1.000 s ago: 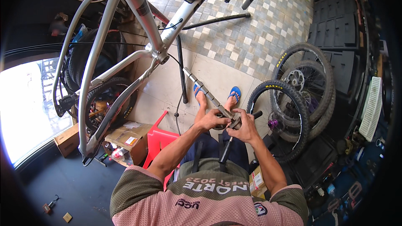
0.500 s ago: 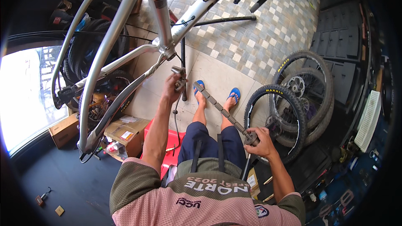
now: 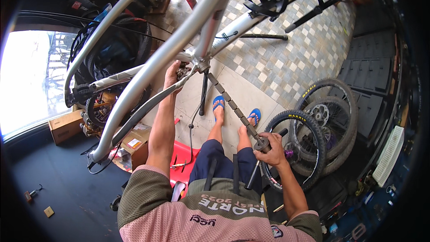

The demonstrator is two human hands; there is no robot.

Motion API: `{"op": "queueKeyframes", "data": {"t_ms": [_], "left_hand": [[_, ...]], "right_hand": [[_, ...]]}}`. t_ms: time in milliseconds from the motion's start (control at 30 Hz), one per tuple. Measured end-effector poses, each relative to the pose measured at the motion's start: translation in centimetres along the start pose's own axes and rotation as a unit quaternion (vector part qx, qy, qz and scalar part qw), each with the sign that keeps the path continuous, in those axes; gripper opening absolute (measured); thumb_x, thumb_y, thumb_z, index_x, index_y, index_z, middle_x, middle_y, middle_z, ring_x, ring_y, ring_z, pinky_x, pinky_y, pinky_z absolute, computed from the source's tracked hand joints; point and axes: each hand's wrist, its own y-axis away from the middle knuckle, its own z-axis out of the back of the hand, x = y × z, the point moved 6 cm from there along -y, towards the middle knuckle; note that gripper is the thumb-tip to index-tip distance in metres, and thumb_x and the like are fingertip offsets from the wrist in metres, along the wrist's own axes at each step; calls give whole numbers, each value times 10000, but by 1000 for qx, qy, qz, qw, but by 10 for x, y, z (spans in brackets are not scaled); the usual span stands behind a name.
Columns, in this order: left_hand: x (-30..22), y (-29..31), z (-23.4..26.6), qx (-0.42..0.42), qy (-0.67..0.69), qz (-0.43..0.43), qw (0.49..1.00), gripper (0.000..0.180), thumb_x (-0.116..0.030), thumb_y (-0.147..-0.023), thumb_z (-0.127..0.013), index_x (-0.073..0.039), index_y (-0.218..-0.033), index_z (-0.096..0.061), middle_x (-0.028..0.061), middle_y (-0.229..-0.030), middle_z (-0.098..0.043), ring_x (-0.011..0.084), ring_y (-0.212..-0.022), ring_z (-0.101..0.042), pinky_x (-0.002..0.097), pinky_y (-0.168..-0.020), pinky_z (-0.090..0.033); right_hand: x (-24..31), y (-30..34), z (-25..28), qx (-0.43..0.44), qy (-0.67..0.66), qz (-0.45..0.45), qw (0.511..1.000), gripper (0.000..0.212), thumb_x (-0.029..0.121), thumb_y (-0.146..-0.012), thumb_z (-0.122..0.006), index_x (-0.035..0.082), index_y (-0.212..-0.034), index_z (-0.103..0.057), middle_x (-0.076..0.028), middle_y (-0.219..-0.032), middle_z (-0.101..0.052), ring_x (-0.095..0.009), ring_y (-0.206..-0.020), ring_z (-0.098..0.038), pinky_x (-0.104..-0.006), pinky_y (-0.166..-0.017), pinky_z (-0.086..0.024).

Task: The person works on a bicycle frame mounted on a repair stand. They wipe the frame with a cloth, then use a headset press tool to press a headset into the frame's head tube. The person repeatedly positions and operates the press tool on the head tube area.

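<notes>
Cardboard box (image 3: 134,145) w/ white-red label, below silver frame (image 3: 148,69).

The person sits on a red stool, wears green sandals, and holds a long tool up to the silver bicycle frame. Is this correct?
Not quite. The head view shows blue sandals, not green. The rest holds: a red stool, and the right hand holds the long tool up to the silver bicycle frame.

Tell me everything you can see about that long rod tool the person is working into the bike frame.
The long rod tool is a slim dark metal shaft with paler bands spaced along it. It slants from the junction of the silver bike frame down toward the person's lap. Its lower end carries a round dark head with a thin crossbar handle, gripped by the right hand. The left hand is up at the frame junction near its upper end; whether it touches the rod cannot be told.
</notes>
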Motion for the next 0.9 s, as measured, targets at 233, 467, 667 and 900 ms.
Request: {"op": "queueKeyframes", "data": {"t_ms": [233,467,667,900], "left_hand": [[-6,-25,39,30,-150,-58,986,298,-274,-969,-711,-64,-1176,-669,89,-972,-726,213,-877,-751,339,-654,-609],[-27,-55,36,31,6,59,998,448,-382,-947,-720,-133,-1317,-675,8,-1034,-729,89,-787,-602,269,-578,-434],[-68,-64,-12,80,34,-36,996,561,4,-898,-675,-52,-1449,-586,93,-1097,-718,214,-839,-724,334,-783,-612],[-81,-68,-28,110,-62,-61,990,590,-141,-906,-759,22,-1441,-573,115,-1081,-696,203,-908,-704,312,-822,-563]], "right_hand": [[13,-22,-8,-5,-1,7,1000,634,349,-642,-861,89,-1190,-675,-79,-1047,-705,-302,-1022,-619,-434,-1059,-361],[18,-48,-27,-7,-21,-6,1000,641,342,-642,-855,98,-1205,-675,-78,-1094,-704,-309,-1066,-596,-438,-1075,-360],[24,-78,-42,-18,-10,10,1000,643,309,-646,-841,102,-1226,-655,-88,-1097,-715,-302,-1077,-629,-432,-1074,-367],[24,-86,-55,-23,-21,0,1000,692,315,-666,-846,100,-1284,-622,-80,-1083,-727,-288,-1067,-638,-435,-1089,-355]]}}
